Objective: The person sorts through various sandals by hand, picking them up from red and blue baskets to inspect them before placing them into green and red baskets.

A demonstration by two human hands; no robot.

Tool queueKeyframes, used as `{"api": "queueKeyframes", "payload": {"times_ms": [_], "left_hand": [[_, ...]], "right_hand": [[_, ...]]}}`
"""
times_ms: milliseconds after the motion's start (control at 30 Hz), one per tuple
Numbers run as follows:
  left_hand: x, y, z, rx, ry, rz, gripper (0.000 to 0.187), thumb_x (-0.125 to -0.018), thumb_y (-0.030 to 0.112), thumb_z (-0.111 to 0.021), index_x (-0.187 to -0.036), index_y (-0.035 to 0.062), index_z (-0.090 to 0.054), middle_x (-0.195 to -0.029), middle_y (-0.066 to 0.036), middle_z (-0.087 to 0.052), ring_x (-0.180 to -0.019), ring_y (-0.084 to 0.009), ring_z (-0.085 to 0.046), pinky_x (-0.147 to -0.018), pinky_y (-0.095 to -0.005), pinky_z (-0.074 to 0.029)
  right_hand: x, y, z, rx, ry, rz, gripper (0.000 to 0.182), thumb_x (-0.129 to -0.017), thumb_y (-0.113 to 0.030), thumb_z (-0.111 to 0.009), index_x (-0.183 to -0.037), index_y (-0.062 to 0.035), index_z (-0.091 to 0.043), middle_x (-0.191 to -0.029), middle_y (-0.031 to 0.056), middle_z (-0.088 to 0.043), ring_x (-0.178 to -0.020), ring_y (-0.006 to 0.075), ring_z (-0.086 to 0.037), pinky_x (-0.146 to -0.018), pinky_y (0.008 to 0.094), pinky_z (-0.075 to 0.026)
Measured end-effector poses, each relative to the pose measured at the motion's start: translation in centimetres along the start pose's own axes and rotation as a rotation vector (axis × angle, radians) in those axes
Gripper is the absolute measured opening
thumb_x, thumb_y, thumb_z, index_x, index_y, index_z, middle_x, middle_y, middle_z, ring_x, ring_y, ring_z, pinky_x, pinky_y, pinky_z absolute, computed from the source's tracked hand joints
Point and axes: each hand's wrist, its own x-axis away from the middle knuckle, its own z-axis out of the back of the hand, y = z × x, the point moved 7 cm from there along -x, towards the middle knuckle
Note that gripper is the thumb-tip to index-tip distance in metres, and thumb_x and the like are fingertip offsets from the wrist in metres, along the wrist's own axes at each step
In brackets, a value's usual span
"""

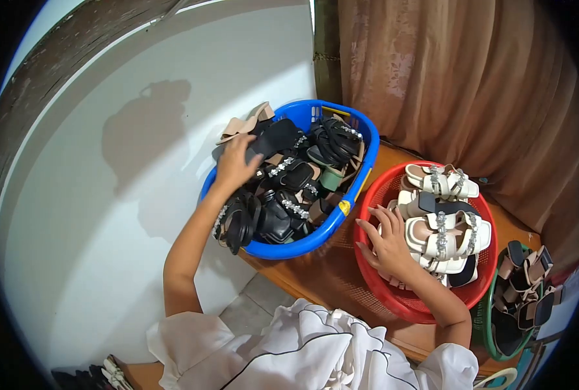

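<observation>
My left hand (237, 164) reaches over the left part of the blue basket (315, 242), its fingers apart and touching or just above a dark sandal sole. Black sandals (283, 218) with sparkling straps fill this basket, and a beige sandal (250, 122) lies on its upper left rim. My right hand (388, 246) is over the left side of the red basket (426, 315), fingers spread beside the white sandals (442, 234) piled inside. No sandal is visibly gripped by either hand.
Both baskets stand on a wooden table (302, 279). A green basket (507, 356) with dark and beige sandals (523, 286) is at the right. Behind hangs a brown curtain (458, 84); a pale wall (107, 214) rises at the left. More footwear (101, 376) shows at the bottom left.
</observation>
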Motion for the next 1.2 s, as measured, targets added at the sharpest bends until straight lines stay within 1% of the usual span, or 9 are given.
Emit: {"api": "queueKeyframes", "payload": {"times_ms": [167, 267, 300, 400, 467, 700, 967, 1133, 1200], "left_hand": [[0.2, -10.3, -1.2, -0.27, 0.091, 0.021, 0.045, -0.069, 0.016, -0.063, -0.109, 0.0021, -0.047, -0.11, -0.014, -0.05, -0.103, -0.0296, -0.047, -0.082, -0.039, -0.039], [0.0, -12.1, -2.7, -0.301, 0.02, 0.013, 0.042, -0.07, 0.015, -0.062, -0.107, 0.0003, -0.048, -0.107, -0.013, -0.053, -0.1, -0.028, -0.049, -0.08, -0.0384, -0.04], [-0.3, -11.3, -2.4, -0.295, 0.056, -0.057, 0.034, -0.07, 0.013, -0.061, -0.101, 0.0015, -0.052, -0.099, -0.013, -0.055, -0.092, -0.0287, -0.053, -0.077, -0.0376, -0.041], [-1.2, -12.8, -3.6, -0.233, -0.055, 0.034, 0.026, -0.07, 0.01, -0.06, -0.094, 0.0025, -0.054, -0.092, -0.014, -0.056, -0.085, -0.0302, -0.054, -0.072, -0.0377, -0.042], [-2.3, -13.6, -3.9, -0.293, 0.032, -0.018, 0.014, -0.07, 0.008, -0.058, -0.083, 0.0031, -0.053, -0.082, -0.013, -0.054, -0.075, -0.031, -0.053, -0.067, -0.0393, -0.042], [-5.8, -5.7, 0.4, -0.504, 0.177, -0.29, 0.01, -0.072, 0.009, -0.052, -0.082, 0.0089, -0.05, -0.078, -0.004, -0.049, -0.076, -0.0199, -0.049, -0.07, -0.0352, -0.031], [-2.4, 6.6, 3.5, -0.488, 0.302, -0.637, 0.006, -0.073, 0.011, -0.051, -0.079, 0.0108, -0.052, -0.068, -0.001, -0.043, -0.064, -0.015, -0.044, -0.063, -0.031, -0.03], [1.5, 15.1, 4.0, -0.383, 0.297, -0.888, 0.006, -0.074, 0.014, -0.054, -0.079, 0.0126, -0.053, -0.066, 0.003, -0.044, -0.059, -0.01, -0.043, -0.063, -0.0303, -0.031], [3.1, 17.9, 3.8, -0.287, 0.33, -1.001, 0.006, -0.075, 0.015, -0.055, -0.08, 0.0131, -0.055, -0.074, 0.003, -0.051, -0.067, -0.0096, -0.05, -0.068, -0.0308, -0.033]], "right_hand": [[-0.7, -1.1, -1.4, -0.046, -0.071, 0.022, 0.047, -0.067, -0.021, -0.063, -0.11, -0.0117, -0.047, -0.117, 0.0138, -0.039, -0.113, 0.0323, -0.033, -0.096, 0.0538, -0.019], [-0.5, -1.1, -2.1, -0.052, -0.091, 0.023, 0.046, -0.067, -0.021, -0.062, -0.11, -0.012, -0.047, -0.117, 0.0137, -0.039, -0.114, 0.0321, -0.033, -0.096, 0.0543, -0.02], [-0.4, -1.1, -2.4, -0.044, -0.099, 0.027, 0.047, -0.067, -0.022, -0.062, -0.11, -0.0121, -0.047, -0.117, 0.0137, -0.039, -0.114, 0.032, -0.033, -0.096, 0.0544, -0.02], [0.1, -1.5, -3.1, -0.047, -0.14, 0.039, 0.048, -0.066, -0.022, -0.063, -0.111, -0.0121, -0.046, -0.117, 0.0135, -0.039, -0.114, 0.0317, -0.033, -0.096, 0.0548, -0.019], [0.4, -1.7, -3.1, -0.035, -0.157, 0.055, 0.049, -0.066, -0.022, -0.063, -0.111, -0.0114, -0.046, -0.117, 0.0139, -0.039, -0.114, 0.0319, -0.033, -0.096, 0.0548, -0.019], [1.5, -1.5, -2.3, 0.009, -0.183, 0.057, 0.051, -0.066, -0.023, -0.065, -0.112, -0.0112, -0.046, -0.117, 0.0153, -0.038, -0.112, 0.0325, -0.033, -0.096, 0.0546, -0.02], [1.3, 0.1, -0.3, -0.051, -0.092, -0.001, 0.05, -0.067, -0.019, -0.063, -0.112, -0.0093, -0.045, -0.118, 0.0169, -0.037, -0.111, 0.0333, -0.035, -0.094, 0.0495, -0.027], [1.2, 2.6, 2.8, -0.346, 0.095, -0.28, 0.049, -0.072, -0.013, -0.061, -0.115, -0.004, -0.04, -0.116, 0.0216, -0.033, -0.109, 0.0379, -0.034, -0.091, 0.0432, -0.031], [2.2, 4.4, 4.7, -0.319, 0.352, -0.367, 0.054, -0.073, -0.012, -0.061, -0.118, -0.0021, -0.034, -0.12, 0.0234, -0.026, -0.11, 0.0396, -0.033, -0.092, 0.0435, -0.031]]}}
